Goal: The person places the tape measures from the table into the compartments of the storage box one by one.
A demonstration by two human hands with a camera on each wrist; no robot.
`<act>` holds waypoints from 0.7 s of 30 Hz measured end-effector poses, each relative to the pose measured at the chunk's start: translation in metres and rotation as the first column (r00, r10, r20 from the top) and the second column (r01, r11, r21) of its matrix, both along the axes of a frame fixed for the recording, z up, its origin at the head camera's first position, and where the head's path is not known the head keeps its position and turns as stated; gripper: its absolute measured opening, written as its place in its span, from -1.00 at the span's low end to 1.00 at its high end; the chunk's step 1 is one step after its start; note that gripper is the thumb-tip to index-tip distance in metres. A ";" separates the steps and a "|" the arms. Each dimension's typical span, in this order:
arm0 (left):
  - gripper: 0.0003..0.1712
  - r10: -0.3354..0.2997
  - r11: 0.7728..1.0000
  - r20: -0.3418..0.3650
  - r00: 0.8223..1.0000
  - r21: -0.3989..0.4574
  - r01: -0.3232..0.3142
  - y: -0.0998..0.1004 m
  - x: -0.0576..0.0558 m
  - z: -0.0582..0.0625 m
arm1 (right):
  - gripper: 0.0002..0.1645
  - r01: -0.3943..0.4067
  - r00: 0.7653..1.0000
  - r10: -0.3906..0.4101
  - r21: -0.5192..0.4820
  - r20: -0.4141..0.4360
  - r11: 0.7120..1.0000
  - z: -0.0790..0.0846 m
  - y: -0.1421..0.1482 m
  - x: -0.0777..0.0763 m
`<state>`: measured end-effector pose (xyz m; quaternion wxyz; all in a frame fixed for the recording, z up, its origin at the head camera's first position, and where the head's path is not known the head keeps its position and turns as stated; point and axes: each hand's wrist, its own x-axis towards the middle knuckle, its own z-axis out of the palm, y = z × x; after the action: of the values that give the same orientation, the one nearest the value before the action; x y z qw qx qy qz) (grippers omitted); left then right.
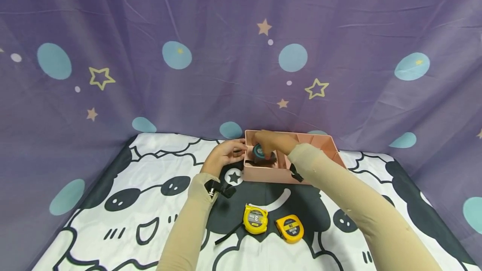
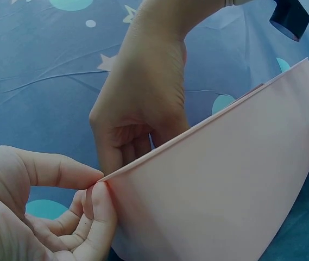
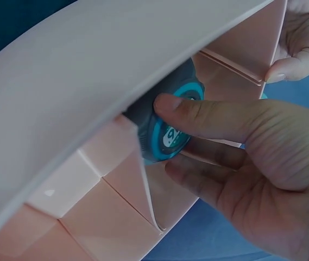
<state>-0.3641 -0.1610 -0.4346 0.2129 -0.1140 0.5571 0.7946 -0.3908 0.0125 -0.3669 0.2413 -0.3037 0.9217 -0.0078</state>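
A pink divided box (image 1: 263, 175) stands near the back of the cloth. My left hand (image 1: 226, 152) pinches the rim at its left end; the left wrist view shows finger and thumb meeting at the box corner (image 2: 123, 187). Inside the left compartment is a grey tape measure with a teal ring (image 3: 168, 122). My right hand (image 1: 276, 142) reaches over the box and grips this tape measure, thumb on its face and fingers along its edge. A yellow tape measure (image 1: 255, 219) and an orange-yellow tape measure (image 1: 290, 228) lie in front of the box.
Thin dividers (image 3: 150, 190) split the box into compartments. A black strap (image 1: 229, 233) trails from the yellow tape measure. The patterned cloth (image 1: 150, 204) covers the table, and a purple curtain (image 1: 226, 87) hangs right behind the box.
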 end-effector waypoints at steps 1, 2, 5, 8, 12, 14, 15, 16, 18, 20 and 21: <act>-0.45 0.001 1.000 0.001 1.000 0.002 -0.001 0.000 0.000 0.000 | -0.19 0.011 1.000 -0.011 0.004 0.011 1.000 0.000 0.000 0.000; -0.46 0.000 1.000 0.002 1.000 0.002 0.000 0.000 0.000 0.000 | -0.18 0.024 0.999 -0.024 0.007 0.021 1.000 0.000 0.000 0.000; -0.49 0.000 1.000 0.005 1.000 0.002 0.000 0.000 -0.001 0.000 | -0.17 0.037 0.999 -0.037 0.019 0.018 0.999 0.001 -0.001 -0.001; -0.49 0.000 1.000 0.000 1.000 -0.002 0.000 0.000 -0.001 0.000 | -0.20 0.021 1.000 -0.021 0.024 -0.010 0.999 0.002 -0.002 -0.002; -0.42 -0.001 1.000 -0.003 1.000 -0.010 0.001 -0.001 -0.001 0.000 | -0.30 -0.032 0.997 0.034 0.028 -0.064 0.999 0.003 -0.003 -0.003; -0.40 -0.003 1.000 -0.002 1.000 -0.014 0.003 -0.001 -0.001 0.000 | -0.34 -0.048 0.995 0.050 0.028 -0.081 0.998 0.004 -0.003 -0.003; -0.39 -0.005 1.000 -0.002 1.000 -0.016 0.004 -0.001 -0.001 0.000 | -0.34 -0.050 0.995 0.052 0.026 -0.085 0.998 0.005 -0.003 -0.003; -0.39 -0.007 1.000 -0.004 1.000 -0.018 0.006 -0.001 -0.002 0.000 | -0.35 -0.053 0.995 0.056 0.029 -0.088 0.998 0.005 -0.004 -0.003; -0.39 -0.011 1.000 -0.004 1.000 -0.019 0.011 -0.001 -0.002 -0.001 | -0.35 -0.062 0.993 0.065 0.032 -0.096 0.998 0.006 -0.005 -0.003; -0.40 -0.014 1.000 -0.005 1.000 -0.019 0.014 -0.001 -0.003 -0.002 | -0.37 -0.081 0.991 0.085 0.036 -0.104 0.996 0.007 -0.006 -0.003; -0.40 -0.014 1.000 -0.005 1.000 -0.019 0.014 -0.001 -0.003 -0.002 | -0.39 -0.100 0.988 0.104 0.041 -0.111 0.994 0.008 -0.006 -0.003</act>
<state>-0.3669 -0.1625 -0.4363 0.2158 -0.1102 0.5661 0.7879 -0.3937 0.0061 -0.3593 0.1940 -0.3462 0.9171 0.0384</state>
